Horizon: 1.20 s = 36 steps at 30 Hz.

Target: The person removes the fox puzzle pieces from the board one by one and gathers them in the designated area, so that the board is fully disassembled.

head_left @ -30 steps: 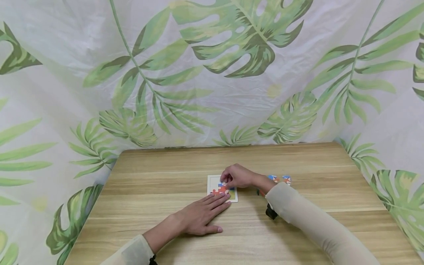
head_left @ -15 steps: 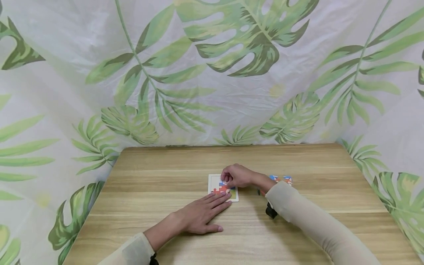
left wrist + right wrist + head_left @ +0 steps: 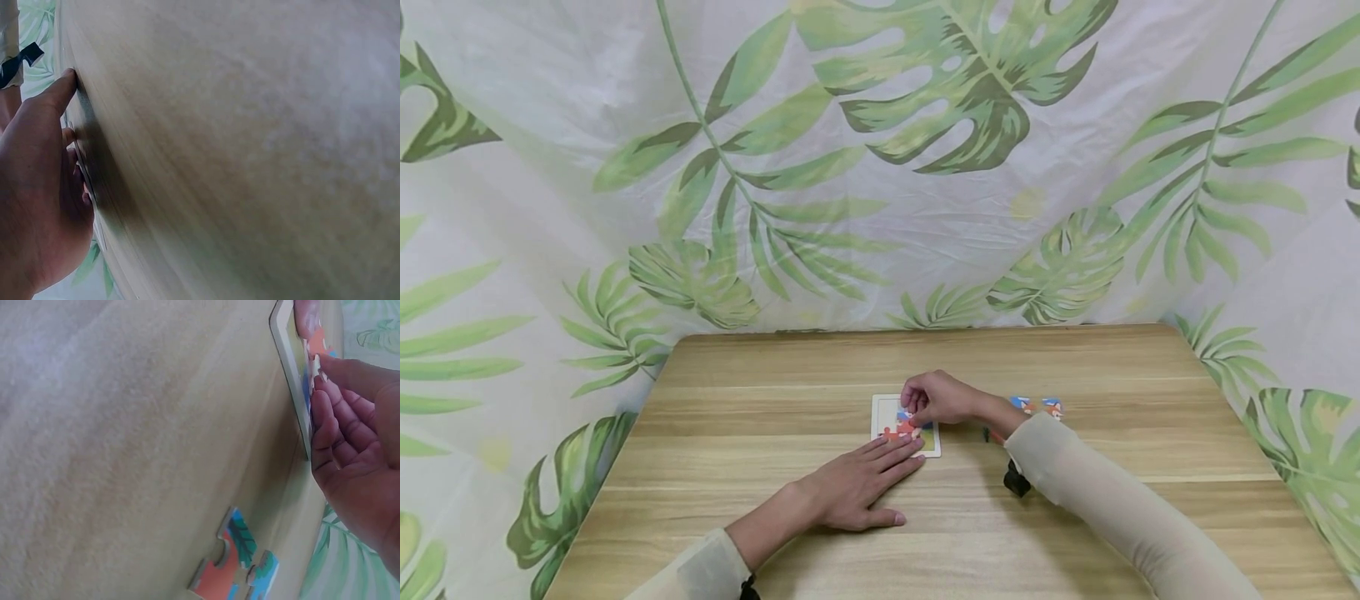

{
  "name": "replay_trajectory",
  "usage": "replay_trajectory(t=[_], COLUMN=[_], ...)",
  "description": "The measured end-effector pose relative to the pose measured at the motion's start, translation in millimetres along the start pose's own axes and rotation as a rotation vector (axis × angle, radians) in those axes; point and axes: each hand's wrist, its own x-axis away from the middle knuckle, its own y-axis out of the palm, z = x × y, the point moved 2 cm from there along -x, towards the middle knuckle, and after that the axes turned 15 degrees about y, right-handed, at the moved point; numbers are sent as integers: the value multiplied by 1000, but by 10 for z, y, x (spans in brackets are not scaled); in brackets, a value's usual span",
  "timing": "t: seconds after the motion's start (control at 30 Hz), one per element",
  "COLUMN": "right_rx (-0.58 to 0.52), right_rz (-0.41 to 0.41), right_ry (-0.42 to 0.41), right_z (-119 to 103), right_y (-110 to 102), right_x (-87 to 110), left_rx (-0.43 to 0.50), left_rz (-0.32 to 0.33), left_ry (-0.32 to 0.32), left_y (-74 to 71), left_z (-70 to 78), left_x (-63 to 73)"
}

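A small square puzzle board point(image 3: 882, 405) with a white border lies mid-table, with red and blue pieces fitted in part of it. My left hand point(image 3: 859, 490) lies flat, its fingertips resting on the board's near part and its thumb out on the wood. From the right, my right hand point(image 3: 942, 398) reaches over the board, fingers curled. In the right wrist view its thumb and fingertips pinch a puzzle piece point(image 3: 316, 366) close over the board, beside an orange piece point(image 3: 317, 342). The held piece is mostly hidden by the fingers.
Loose puzzle pieces with fox pictures point(image 3: 1052, 408) lie right of the board, partly behind the right forearm. The right wrist view shows an orange and green piece point(image 3: 219, 572) and a blue one point(image 3: 264, 575). A leaf-patterned curtain point(image 3: 820, 250) hangs behind the wooden table point(image 3: 760, 417).
Both hands stay nearly in place. The puzzle picture at the right fingertips looks slightly shifted, with more red showing there. The head view has moved a little.
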Motion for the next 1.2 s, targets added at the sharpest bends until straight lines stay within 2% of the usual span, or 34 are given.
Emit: replay_trajectory(t=[0.53, 1.03, 1.2], right_rx=[-154, -221, -229], right_rz=[-11, 63, 66], right_ry=[13, 75, 50], right_z=[26, 139, 168], right_y=[11, -71, -129], right_x=[45, 148, 221], left_rx=[22, 12, 8], left_rz=[1, 7, 17], left_ry=[6, 1, 1], left_y=[23, 19, 21], left_z=[-11, 0, 1], left_x=[-7, -3, 1])
